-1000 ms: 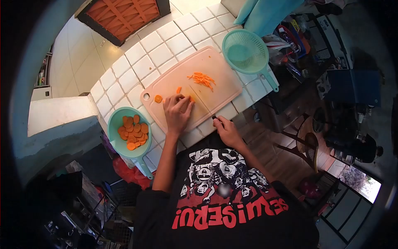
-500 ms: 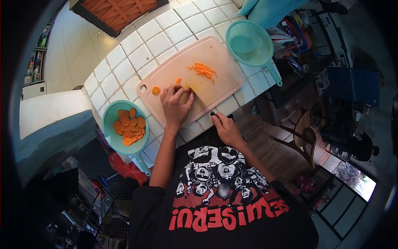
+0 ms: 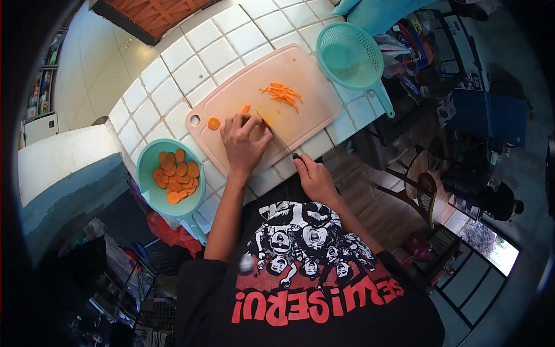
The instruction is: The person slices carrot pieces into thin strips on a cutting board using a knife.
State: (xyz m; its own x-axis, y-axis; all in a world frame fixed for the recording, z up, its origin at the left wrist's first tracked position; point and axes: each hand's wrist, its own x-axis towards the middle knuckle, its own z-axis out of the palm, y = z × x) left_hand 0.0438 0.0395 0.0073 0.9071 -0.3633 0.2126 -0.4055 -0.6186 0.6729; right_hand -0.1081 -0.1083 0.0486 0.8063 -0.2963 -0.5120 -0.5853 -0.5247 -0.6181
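Note:
A pink cutting board [image 3: 237, 84] lies on the counter. My left hand [image 3: 243, 141] is curled on it, fingers bent against carrot that is mostly hidden beneath them. A small carrot piece [image 3: 245, 108] sits by its fingertips, and a round carrot slice [image 3: 214, 123] lies to their left. With my right hand [image 3: 315, 176] I grip the black handle of a knife [image 3: 281, 140]. Its blade slants up and left across the board, close beside my left fingertips. Orange slivers show along the blade's far side. Beyond it is a heap of thin carrot strips [image 3: 281, 94].
At the left, a mint-green colander [image 3: 195, 226] holds several carrot slices [image 3: 180, 169]. Another mint-green colander [image 3: 350, 58] stands at the board's upper right. White tiles [image 3: 191, 72] cover the counter. A wooden chair [image 3: 426, 188] is on the floor to the right.
The whole view has shifted slightly. The knife and both hands keep nearly the same places on the board, and the carrot strips look unchanged.

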